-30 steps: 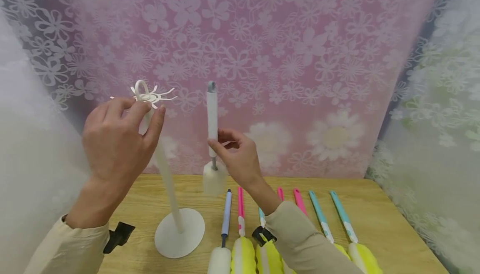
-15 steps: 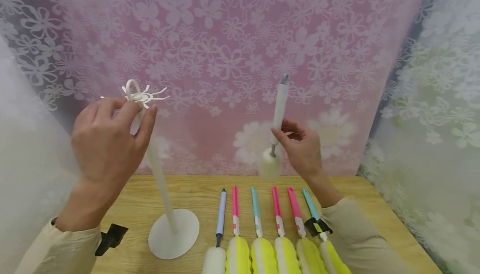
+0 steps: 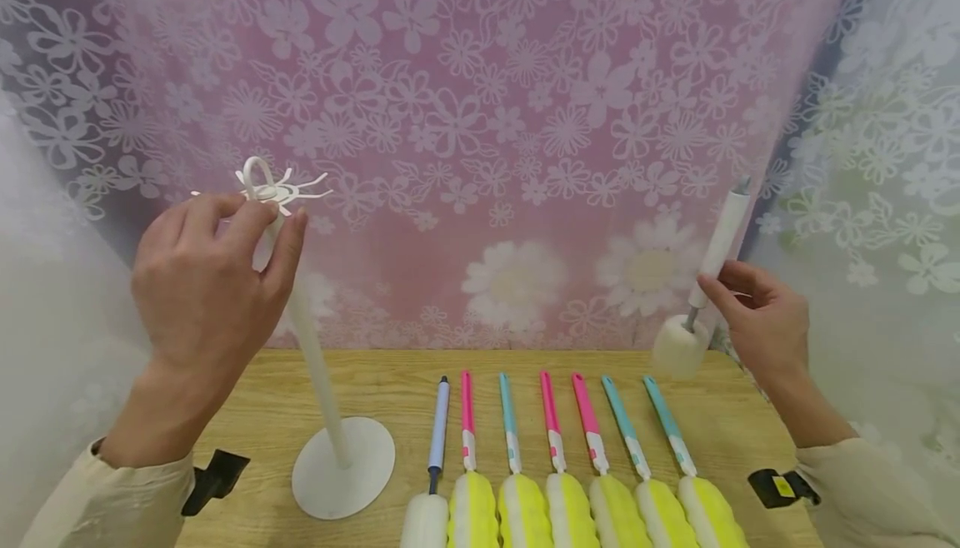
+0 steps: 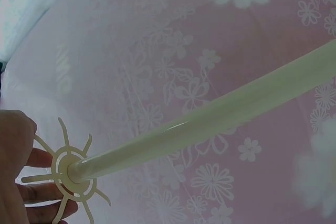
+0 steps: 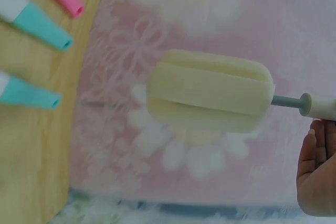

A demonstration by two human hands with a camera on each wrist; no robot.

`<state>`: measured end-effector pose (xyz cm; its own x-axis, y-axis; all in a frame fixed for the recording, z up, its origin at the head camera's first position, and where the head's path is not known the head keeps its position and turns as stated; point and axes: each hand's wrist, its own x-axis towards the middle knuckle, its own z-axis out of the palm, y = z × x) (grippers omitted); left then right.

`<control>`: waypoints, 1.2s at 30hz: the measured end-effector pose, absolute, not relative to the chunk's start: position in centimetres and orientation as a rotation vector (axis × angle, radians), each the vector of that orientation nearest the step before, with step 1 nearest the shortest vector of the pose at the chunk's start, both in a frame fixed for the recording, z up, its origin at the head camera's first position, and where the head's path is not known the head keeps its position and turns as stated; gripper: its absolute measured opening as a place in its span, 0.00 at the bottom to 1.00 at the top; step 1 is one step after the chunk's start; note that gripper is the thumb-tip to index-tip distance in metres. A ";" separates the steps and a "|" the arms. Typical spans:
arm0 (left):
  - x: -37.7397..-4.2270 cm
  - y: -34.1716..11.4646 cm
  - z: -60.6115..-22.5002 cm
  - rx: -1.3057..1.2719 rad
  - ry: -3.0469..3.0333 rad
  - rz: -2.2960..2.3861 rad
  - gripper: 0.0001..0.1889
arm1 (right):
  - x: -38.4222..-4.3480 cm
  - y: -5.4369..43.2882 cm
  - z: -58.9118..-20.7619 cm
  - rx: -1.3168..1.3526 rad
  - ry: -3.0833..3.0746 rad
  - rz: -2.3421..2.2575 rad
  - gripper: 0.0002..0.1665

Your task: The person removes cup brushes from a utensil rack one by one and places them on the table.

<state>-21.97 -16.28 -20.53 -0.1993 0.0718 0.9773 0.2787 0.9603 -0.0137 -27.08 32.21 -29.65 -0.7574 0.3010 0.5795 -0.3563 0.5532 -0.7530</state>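
My left hand (image 3: pixel 210 273) grips the top of a white stand (image 3: pixel 318 381), at the ring of thin curved hooks (image 4: pixel 73 174) just under its loop. In the left wrist view, fingers lie behind those hooks. Far to the right, my right hand (image 3: pixel 765 323) pinches the white handle of a sponge bottle brush (image 3: pixel 722 236). The brush is raised and leans right, its cream sponge head (image 5: pixel 210 92) pointing down above the table's back right corner. A grey neck (image 5: pixel 286 101) joins head and handle.
On the wooden table (image 3: pixel 750 456) lies a row of brushes: one with a lilac handle (image 3: pixel 439 427), then several yellow-and-white sponge brushes (image 3: pixel 522 506) with pink or teal handles. The stand's round base (image 3: pixel 367 465) is left of them. Flowered curtains (image 3: pixel 465 198) hang behind.
My right hand has carried the sponge bottle brush from beside the stand to the far right, uncovering the row of brushes. My left hand keeps its grip on the stand.
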 end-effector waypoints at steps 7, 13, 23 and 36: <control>-22.0 -16.3 -20.6 -0.271 -1.771 -0.188 0.24 | -25.3 37.6 -32.5 -0.042 -2.282 1.078 0.27; -22.0 -16.3 -20.5 -0.274 -1.765 -0.183 0.26 | -24.6 40.7 -34.9 -0.170 -2.457 1.019 0.37; -21.9 -16.3 -20.7 -0.267 -1.766 -0.192 0.25 | -24.5 42.7 -37.5 -0.161 -2.825 0.942 0.41; -22.0 -16.2 -20.7 -0.267 -1.773 -0.190 0.25 | -24.8 43.3 -40.8 -0.158 -3.017 1.142 0.39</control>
<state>-21.96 -16.20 -20.75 -0.2033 0.0766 0.9761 0.2817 0.9594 -0.0167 -24.79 43.29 -40.75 -0.9913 0.0600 -0.1170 0.1224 0.7456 -0.6551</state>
